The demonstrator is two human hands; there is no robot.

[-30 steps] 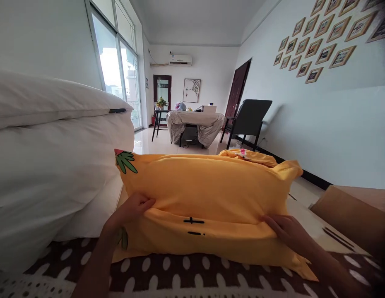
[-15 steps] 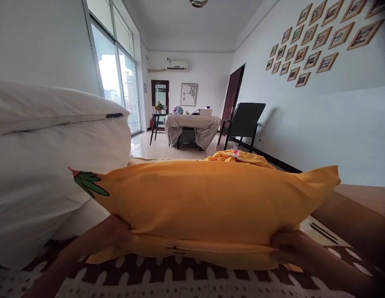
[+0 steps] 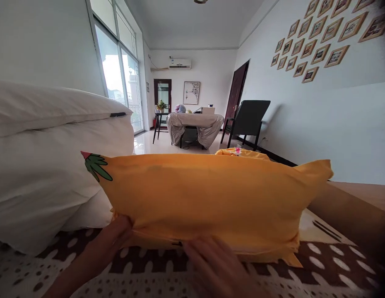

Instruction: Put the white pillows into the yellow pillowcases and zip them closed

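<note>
A yellow-orange pillow (image 3: 205, 194) stands on its long lower edge before me, with a green leaf print and a pink tip at its upper left corner. At its lower left, my left hand (image 3: 118, 234) is closed on the fabric, the fingertips partly hidden in the folds. My right hand (image 3: 214, 265) lies at the middle of the lower edge, beside a small dark mark. Its fingers stretch toward the cloth, somewhat blurred, and I cannot tell how firmly they touch.
Large white pillows or bedding (image 3: 56, 165) are piled at the left. The bed cover (image 3: 155, 265) is brown and white with spots. Behind the pillow lies crumpled yellow fabric (image 3: 245, 153). Farther back are a black chair (image 3: 250, 118) and a covered table (image 3: 195, 120).
My right hand has let go of the pillow's lower right end and moved left to the middle of its lower edge. The left hand keeps its hold, and the pillow stands more upright.
</note>
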